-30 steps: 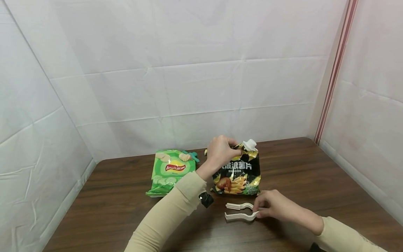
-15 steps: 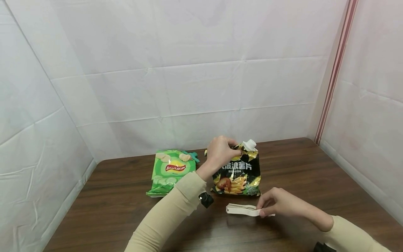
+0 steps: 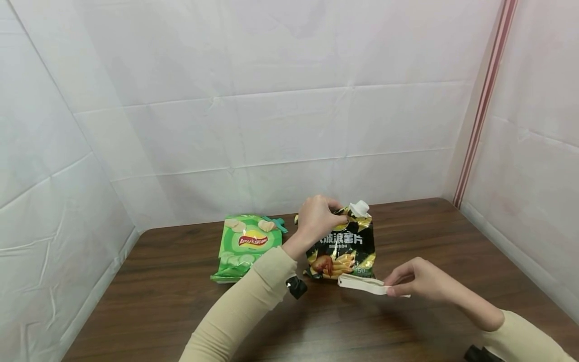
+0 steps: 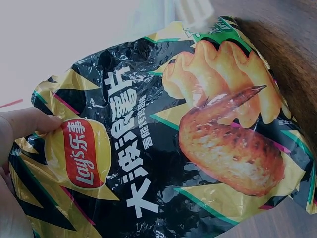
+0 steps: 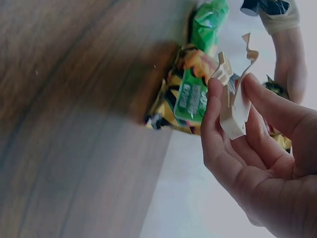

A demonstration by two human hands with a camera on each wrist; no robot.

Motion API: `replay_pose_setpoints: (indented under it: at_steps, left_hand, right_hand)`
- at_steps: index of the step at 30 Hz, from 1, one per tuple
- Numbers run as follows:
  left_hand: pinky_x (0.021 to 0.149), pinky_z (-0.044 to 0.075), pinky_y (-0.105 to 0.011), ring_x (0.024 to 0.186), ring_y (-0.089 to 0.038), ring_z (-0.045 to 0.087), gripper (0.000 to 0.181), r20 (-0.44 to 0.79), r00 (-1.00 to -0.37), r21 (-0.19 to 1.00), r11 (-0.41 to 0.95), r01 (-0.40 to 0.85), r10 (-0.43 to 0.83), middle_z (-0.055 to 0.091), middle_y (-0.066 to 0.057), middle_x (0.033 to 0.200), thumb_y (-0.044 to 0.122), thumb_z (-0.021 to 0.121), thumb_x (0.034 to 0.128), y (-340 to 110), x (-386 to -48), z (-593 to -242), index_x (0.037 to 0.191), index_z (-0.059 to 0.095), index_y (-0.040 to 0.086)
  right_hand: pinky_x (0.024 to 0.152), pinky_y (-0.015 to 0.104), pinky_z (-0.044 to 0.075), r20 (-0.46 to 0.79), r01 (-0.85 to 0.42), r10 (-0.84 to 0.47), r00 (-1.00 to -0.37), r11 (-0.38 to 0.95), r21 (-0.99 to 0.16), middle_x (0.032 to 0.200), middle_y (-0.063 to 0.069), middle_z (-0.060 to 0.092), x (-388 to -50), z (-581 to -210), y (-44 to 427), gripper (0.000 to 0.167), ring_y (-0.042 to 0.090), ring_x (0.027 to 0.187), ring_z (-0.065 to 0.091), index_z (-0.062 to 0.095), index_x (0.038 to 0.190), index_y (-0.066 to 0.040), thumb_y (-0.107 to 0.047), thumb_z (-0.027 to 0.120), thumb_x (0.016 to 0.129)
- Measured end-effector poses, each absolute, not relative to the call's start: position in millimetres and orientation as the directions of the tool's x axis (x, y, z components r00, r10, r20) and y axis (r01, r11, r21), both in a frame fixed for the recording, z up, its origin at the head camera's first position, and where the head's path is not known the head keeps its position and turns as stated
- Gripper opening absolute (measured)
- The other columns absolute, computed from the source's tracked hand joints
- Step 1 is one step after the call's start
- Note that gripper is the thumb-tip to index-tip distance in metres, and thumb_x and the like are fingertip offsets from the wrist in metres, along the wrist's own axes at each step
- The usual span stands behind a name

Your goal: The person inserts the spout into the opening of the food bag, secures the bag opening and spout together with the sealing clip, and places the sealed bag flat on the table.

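Note:
My left hand (image 3: 316,218) pinches the top of a black and yellow chip bag (image 3: 344,249), which stands upright on the table. In the left wrist view, the thumb (image 4: 34,124) presses beside the bag's round logo (image 4: 79,153). A white spout-like piece (image 3: 360,208) sits at the bag's upper right corner. My right hand (image 3: 422,281) holds a white bag clip (image 3: 362,285) between thumb and fingers, just in front of the bag's lower right. The right wrist view shows the clip's two arms (image 5: 237,109) slightly apart. A blurred white end (image 4: 194,12) appears at the top of the left wrist view.
A green chip bag (image 3: 246,251) lies left of the black one, partly behind my left forearm. A teal piece (image 3: 276,223) pokes out at its upper right. The brown wooden table (image 3: 158,291) meets a white sheet wall (image 3: 226,125) behind.
My right hand has brought the clip's two arms together, then lifted the clip off the table toward the bag and to the right. My left hand and the bags have stayed put.

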State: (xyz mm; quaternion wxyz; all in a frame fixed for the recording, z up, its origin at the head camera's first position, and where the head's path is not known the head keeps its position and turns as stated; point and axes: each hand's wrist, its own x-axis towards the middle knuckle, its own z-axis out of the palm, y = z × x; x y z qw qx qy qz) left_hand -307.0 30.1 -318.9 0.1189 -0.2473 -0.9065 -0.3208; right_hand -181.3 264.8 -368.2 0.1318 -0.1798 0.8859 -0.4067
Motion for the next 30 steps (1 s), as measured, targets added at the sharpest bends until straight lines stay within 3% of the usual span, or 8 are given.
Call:
replay_pose_setpoints:
  at_steps: [16,22,30]
  left_hand:
    - [0.041,0.035,-0.018,0.056,-0.002,0.059,0.02,0.365,-0.853,0.539,0.663,0.52,0.372,0.075,0.005,0.09,0.027,0.079,0.0737,30,-305,-318,0.094,0.078,0.023]
    - [0.039,0.029,-0.018,0.047,-0.002,0.05,0.021,0.374,-0.85,0.546,0.653,0.526,0.371,0.075,0.004,0.088,0.026,0.078,0.0732,30,-305,-318,0.093,0.078,0.022]
    - [0.039,0.03,-0.016,0.049,0.0,0.052,0.021,0.365,-0.856,0.561,0.646,0.517,0.367,0.075,0.004,0.09,0.026,0.079,0.0731,30,-306,-319,0.094,0.078,0.022]
  right_hand:
    - [0.063,0.029,0.054,-0.078,-0.122,-0.266,-0.961,0.658,-0.743,0.104,0.008,0.072,-177,-348,294,0.022,0.002,0.085,0.066,0.076,0.092,-0.015,-0.034,0.075,0.08]
    - [0.068,0.022,0.051,-0.017,-0.152,-0.227,-0.974,0.706,-0.691,0.107,0.007,0.071,-175,-341,303,0.021,-0.003,0.089,0.063,0.075,0.093,-0.02,-0.036,0.074,0.08]
    - [0.068,0.02,0.048,0.029,-0.103,-0.111,-0.993,0.76,-0.642,0.106,0.002,0.072,-174,-334,312,0.021,-0.006,0.091,0.06,0.076,0.093,-0.024,-0.04,0.075,0.078]
